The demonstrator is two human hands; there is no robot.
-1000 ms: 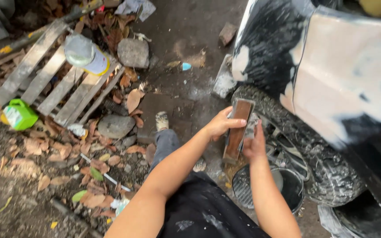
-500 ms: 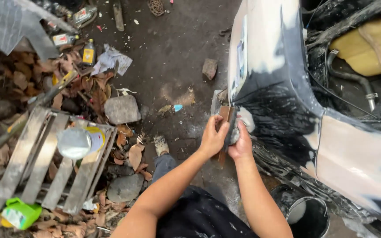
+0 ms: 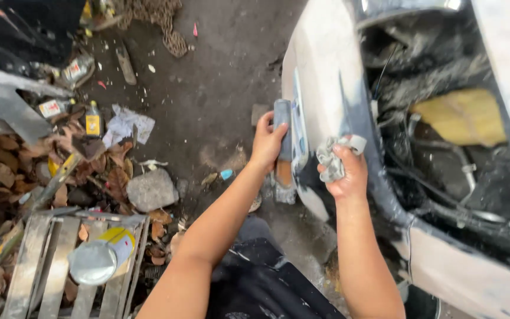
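Observation:
My left hand (image 3: 267, 140) grips a long sanding block (image 3: 283, 142), brown wood with a grey face, held upright against the front corner of a car body (image 3: 326, 77) covered in pale filler and dark patches. My right hand (image 3: 345, 171) is closed on a crumpled grey rag (image 3: 332, 156) and rests against the same panel, just right of the block. My forearms reach up from the bottom of the view over my dark clothing (image 3: 267, 283).
A wooden pallet (image 3: 48, 266) with a round can (image 3: 98, 257) lies at the lower left. Stones (image 3: 151, 189), dry leaves, small bottles (image 3: 93, 121) and paper scraps litter the dirt ground. The open engine bay (image 3: 444, 130) with hoses is at the right.
The view has swung up along the car toward its front. Both hands rose from the wheel area to the front corner panel; the block now lies against it, and the rag hand has separated.

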